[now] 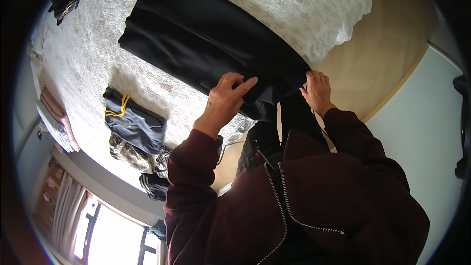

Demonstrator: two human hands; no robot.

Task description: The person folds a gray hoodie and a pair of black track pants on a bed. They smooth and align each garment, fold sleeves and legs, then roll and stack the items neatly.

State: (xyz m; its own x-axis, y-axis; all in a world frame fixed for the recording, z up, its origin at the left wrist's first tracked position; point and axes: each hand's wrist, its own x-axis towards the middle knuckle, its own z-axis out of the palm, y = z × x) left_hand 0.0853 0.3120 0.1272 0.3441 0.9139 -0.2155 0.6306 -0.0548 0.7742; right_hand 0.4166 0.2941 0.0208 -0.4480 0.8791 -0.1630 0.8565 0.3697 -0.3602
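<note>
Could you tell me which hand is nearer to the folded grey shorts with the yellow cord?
Left. The left hand rests on the black garment beside the shorts; the right hand is farther away.

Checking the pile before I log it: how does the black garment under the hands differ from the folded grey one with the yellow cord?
The black garment is larger, spread long, with both hands on its near edge. The grey garment is smaller, folded compact, untouched, carrying a yellow cord. Both lie on the bed.

You stand in a home bedroom: a covered bed (88, 54), folded clothes (135, 125), a curtained window (105, 233).
</note>
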